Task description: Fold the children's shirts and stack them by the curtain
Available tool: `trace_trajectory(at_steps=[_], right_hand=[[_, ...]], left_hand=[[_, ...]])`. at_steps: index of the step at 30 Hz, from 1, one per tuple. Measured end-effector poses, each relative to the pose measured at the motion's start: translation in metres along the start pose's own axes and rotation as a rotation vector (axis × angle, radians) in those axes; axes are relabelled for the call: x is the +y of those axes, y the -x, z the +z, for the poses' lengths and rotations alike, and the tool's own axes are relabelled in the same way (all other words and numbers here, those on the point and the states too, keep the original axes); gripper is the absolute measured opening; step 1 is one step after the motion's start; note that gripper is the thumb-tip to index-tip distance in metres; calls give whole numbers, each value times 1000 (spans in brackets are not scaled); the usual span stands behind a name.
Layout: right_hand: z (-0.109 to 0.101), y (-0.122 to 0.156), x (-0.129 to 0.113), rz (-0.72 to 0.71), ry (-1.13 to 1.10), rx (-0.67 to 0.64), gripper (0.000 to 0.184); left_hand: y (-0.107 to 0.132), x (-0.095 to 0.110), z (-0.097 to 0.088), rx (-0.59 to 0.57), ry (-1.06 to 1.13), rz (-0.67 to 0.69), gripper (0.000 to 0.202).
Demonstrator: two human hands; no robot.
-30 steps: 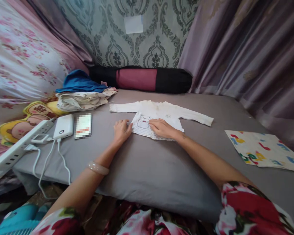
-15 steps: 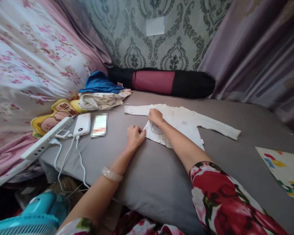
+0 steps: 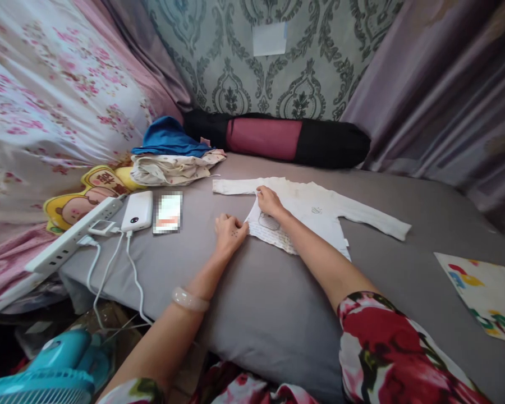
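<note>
A small white long-sleeved baby shirt (image 3: 320, 210) lies spread flat on the grey bed sheet (image 3: 244, 292), sleeves stretched out left and right. My left hand (image 3: 230, 231) rests on the sheet at the shirt's lower left hem corner, fingers bent and touching the fabric. My right hand (image 3: 269, 200) reaches across the shirt and pinches its left side near the armpit, fingers closed on the cloth. A pale bangle sits on my left wrist.
A pile of folded clothes (image 3: 174, 160) with a blue piece on top lies at the back left. A power bank (image 3: 138, 211), a phone (image 3: 168, 212) and a power strip (image 3: 73, 235) lie left. A black-and-maroon bolster (image 3: 278, 137) lines the wall. A patterned cloth (image 3: 483, 292) lies right.
My right hand moved from the shirt's front toward its left armpit and closed on the cloth. The left hand stayed at the hem corner. The camera view shifted to the left.
</note>
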State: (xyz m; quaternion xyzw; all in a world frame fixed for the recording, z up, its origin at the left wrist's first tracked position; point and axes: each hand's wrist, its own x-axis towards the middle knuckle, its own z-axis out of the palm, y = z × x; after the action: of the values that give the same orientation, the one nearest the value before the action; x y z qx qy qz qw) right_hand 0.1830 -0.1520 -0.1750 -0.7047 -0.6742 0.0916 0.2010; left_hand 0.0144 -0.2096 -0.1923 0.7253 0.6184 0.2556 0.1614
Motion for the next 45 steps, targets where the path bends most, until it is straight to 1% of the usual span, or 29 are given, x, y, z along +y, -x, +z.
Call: trace_trajectory(at_steps=[2,4,7,10,13,17,22,24,29,32,34,36,39,40,41,43,45], right_hand=[[-11,6,14,-12,20,10,38],[-17,15,24,-2,88,1,39],[-12,29,26,-15,172,-53,44],[-2,40,18,20,194,-68,57],[3,49,6,32,180,-100,63],[3,66,-10,-3,168,-148,65],[4,90,-31,-29,141,-179,65],[5,99,-39,-32,137,-177,65],[8,116,-53,-71,124,-187,67],[7,130,-62,-88,82,-231,68],[2,141,-66,-105,32,-268,70],[-6,154,-67,-148,-36,-327,70],[-28,169,-57,-273,-162,-470,66],[-37,172,-50,-299,-195,-492,63],[-46,173,-40,-308,-212,-482,60],[-62,172,-13,-249,-171,-362,57],[-74,166,19,-132,-48,-228,56]], left_hand=[[0,0,-1,-5,8,-5,23],[0,0,-2,-8,13,-8,24],[-1,-1,0,-7,23,-12,24],[-2,-3,1,5,22,-9,23],[-2,-4,1,14,19,0,23],[-4,-5,1,12,10,26,25],[-8,-7,1,47,-18,20,37],[-9,-9,1,54,-24,17,39],[-10,-12,2,88,-7,30,33],[-10,-13,3,104,4,37,29],[-9,-13,3,96,4,47,27],[-8,-13,3,85,-2,65,25],[-6,-15,2,90,-13,84,20],[-5,-15,2,98,-18,84,19],[-4,-14,1,109,-27,86,19],[-2,-9,0,132,-56,118,24],[1,2,-1,133,-90,208,30]])
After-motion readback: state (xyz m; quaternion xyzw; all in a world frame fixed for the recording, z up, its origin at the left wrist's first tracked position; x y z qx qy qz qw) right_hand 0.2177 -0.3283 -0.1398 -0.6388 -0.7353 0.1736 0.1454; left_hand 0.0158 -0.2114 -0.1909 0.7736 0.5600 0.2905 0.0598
